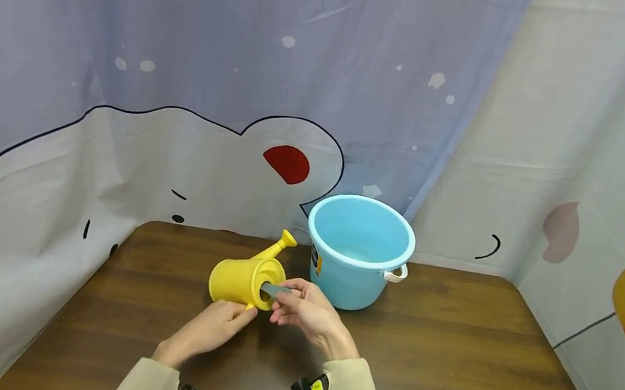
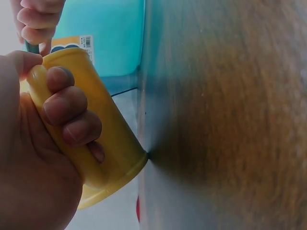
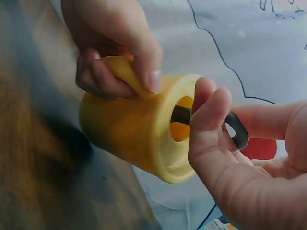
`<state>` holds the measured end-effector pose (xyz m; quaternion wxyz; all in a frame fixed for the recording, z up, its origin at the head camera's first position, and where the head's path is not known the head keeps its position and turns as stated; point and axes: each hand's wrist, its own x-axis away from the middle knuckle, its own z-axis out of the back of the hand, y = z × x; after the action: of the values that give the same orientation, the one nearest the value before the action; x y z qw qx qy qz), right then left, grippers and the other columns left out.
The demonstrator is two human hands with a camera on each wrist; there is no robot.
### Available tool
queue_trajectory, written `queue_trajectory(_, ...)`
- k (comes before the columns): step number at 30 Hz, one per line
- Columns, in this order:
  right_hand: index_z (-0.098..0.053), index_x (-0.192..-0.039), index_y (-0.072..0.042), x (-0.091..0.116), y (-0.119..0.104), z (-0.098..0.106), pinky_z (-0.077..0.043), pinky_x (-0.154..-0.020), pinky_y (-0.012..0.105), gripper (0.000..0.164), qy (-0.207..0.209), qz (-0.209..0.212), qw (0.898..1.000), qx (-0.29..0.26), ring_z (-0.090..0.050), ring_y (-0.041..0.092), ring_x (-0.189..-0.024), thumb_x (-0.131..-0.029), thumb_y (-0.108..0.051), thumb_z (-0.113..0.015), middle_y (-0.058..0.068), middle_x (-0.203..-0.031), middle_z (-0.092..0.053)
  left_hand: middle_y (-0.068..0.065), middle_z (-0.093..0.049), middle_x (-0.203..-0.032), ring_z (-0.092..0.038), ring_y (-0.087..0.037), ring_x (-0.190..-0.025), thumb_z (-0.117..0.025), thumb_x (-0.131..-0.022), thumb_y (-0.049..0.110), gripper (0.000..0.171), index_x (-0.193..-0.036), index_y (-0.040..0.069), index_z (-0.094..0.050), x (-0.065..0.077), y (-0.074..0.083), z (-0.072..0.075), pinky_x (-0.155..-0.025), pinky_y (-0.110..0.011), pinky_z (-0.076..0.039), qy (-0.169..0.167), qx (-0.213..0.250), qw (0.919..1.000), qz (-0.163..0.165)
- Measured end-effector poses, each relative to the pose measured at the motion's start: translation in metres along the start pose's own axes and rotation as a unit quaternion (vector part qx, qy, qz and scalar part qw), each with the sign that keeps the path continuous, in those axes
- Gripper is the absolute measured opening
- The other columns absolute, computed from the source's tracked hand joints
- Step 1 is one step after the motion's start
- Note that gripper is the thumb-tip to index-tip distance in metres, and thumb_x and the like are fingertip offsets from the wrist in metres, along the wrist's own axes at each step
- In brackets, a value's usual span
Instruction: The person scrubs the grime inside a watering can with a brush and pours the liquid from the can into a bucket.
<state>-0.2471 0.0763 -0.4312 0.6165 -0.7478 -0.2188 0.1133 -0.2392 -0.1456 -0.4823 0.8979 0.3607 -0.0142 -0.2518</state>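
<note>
A yellow watering can (image 1: pixel 231 279) lies tipped over the table, its open top facing right and its spout pointing up and back. My left hand (image 1: pixel 210 327) grips the can by its handle, the fingers wrapped right round it in the left wrist view. Between thumb and fingers, my right hand (image 1: pixel 310 318) pinches a slim dark grey-green handle (image 3: pixel 242 138) with a hole through its end. The far part of this tool passes through the can's opening and is hidden inside, so I cannot tell its kind.
A light blue bucket (image 1: pixel 350 290) with a white handle (image 1: pixel 396 274) stands just behind and right of the can. The brown wooden table (image 1: pixel 474 364) runs back to a printed cloth (image 1: pixel 203 160) hanging behind and along the sides.
</note>
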Motion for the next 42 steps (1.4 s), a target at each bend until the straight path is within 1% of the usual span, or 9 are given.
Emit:
queue_trajectory(10, -0.039, -0.118, 0.007, 0.011, -0.014, 0.005, -0.052, -0.066, 0.028, 0.024, -0.030, 0.023, 0.999, 0.031, -0.064, 0.020, -0.068, -0.098, 0.002, -0.051, 0.014, -0.084, -0.062, 0.012, -0.034, -0.056, -0.030, -0.003, -0.048, -0.046, -0.104, 0.039, 0.046, -0.063, 0.018, -0.047, 0.000, -0.001, -0.001, -0.048, -0.022, -0.029, 0.001, 0.011, 0.9999, 0.006)
queue_trajectory(20, -0.056, -0.112, 0.011, 0.019, -0.027, 0.010, -0.054, -0.070, 0.033, 0.020, -0.021, 0.072, 0.989, 0.126, -0.066, 0.019, -0.072, -0.100, -0.005, -0.053, 0.022, -0.084, -0.066, 0.011, -0.035, -0.055, -0.031, -0.003, -0.048, -0.048, -0.104, 0.033, 0.045, -0.063, 0.016, -0.047, -0.002, -0.001, 0.001, -0.048, -0.023, -0.029, 0.004, 0.023, 0.9997, 0.003)
queue_trajectory(22, -0.060, -0.113, 0.009, 0.019, -0.025, 0.010, -0.054, -0.072, 0.034, 0.021, -0.023, 0.080, 0.982, 0.168, -0.067, 0.019, -0.075, -0.098, -0.006, -0.057, 0.024, -0.089, -0.068, 0.011, -0.036, -0.055, -0.031, -0.003, -0.047, -0.047, -0.104, 0.035, 0.046, -0.063, 0.016, -0.048, -0.001, -0.002, 0.001, -0.048, -0.023, -0.029, -0.002, 0.028, 0.9996, 0.008)
queue_trajectory(25, -0.064, -0.116, 0.002, 0.018, -0.021, 0.008, -0.054, -0.074, 0.032, 0.024, -0.025, 0.111, 0.955, 0.272, -0.069, 0.018, -0.082, -0.095, -0.008, -0.064, 0.018, -0.098, -0.070, 0.011, -0.037, -0.055, -0.031, -0.004, -0.047, -0.045, -0.105, 0.037, 0.047, -0.063, 0.016, -0.049, 0.000, -0.002, 0.000, -0.048, -0.022, -0.030, -0.010, 0.035, 0.9992, 0.019)
queue_trajectory(30, -0.071, -0.108, -0.008, 0.013, -0.014, -0.001, -0.049, -0.066, 0.025, 0.018, 0.052, 0.194, 0.871, 0.449, -0.062, 0.008, -0.073, -0.090, -0.006, -0.069, 0.003, -0.094, -0.072, 0.012, -0.037, -0.054, -0.031, -0.004, -0.046, -0.045, -0.105, 0.034, 0.046, -0.063, 0.016, -0.049, 0.000, -0.001, 0.000, -0.048, -0.023, -0.030, -0.008, 0.036, 0.9992, 0.019)
queue_trajectory(33, -0.074, -0.101, -0.008, 0.010, -0.009, -0.002, -0.047, -0.061, 0.024, 0.013, 0.108, 0.244, 0.825, 0.499, -0.056, 0.006, -0.067, -0.090, -0.005, -0.069, 0.000, -0.086, -0.071, 0.012, -0.037, -0.054, -0.031, -0.004, -0.046, -0.045, -0.105, 0.031, 0.045, -0.063, 0.016, -0.049, 0.000, -0.001, 0.000, -0.047, -0.023, -0.030, -0.009, 0.037, 0.9992, 0.014)
queue_trajectory(35, -0.075, -0.097, -0.008, 0.007, -0.006, -0.001, -0.046, -0.059, 0.023, 0.008, 0.126, 0.280, 0.801, 0.514, -0.055, 0.007, -0.065, -0.089, -0.006, -0.071, -0.001, -0.082, -0.070, 0.012, -0.037, -0.054, -0.031, -0.003, -0.046, -0.045, -0.105, 0.031, 0.045, -0.063, 0.016, -0.049, 0.000, -0.001, -0.001, -0.047, -0.022, -0.030, -0.009, 0.035, 0.9993, 0.011)
queue_trajectory(38, -0.075, -0.091, -0.007, 0.005, -0.004, 0.001, -0.048, -0.061, 0.024, 0.005, 0.130, 0.327, 0.777, 0.522, -0.059, 0.008, -0.067, -0.088, -0.006, -0.073, -0.001, -0.082, -0.070, 0.012, -0.038, -0.054, -0.032, -0.003, -0.046, -0.045, -0.105, 0.032, 0.045, -0.063, 0.017, -0.049, 0.000, -0.001, -0.001, -0.047, -0.022, -0.031, -0.007, 0.031, 0.9995, 0.004)
queue_trajectory(42, -0.075, -0.090, -0.006, 0.001, 0.002, 0.000, -0.050, -0.065, 0.024, 0.004, 0.117, 0.370, 0.754, 0.530, -0.061, 0.010, -0.071, -0.087, -0.005, -0.073, -0.001, -0.082, -0.068, 0.011, -0.038, -0.055, -0.031, -0.003, -0.046, -0.044, -0.105, 0.037, 0.047, -0.064, 0.016, -0.049, 0.001, -0.001, 0.000, -0.047, -0.023, -0.030, -0.006, 0.028, 0.9996, -0.001)
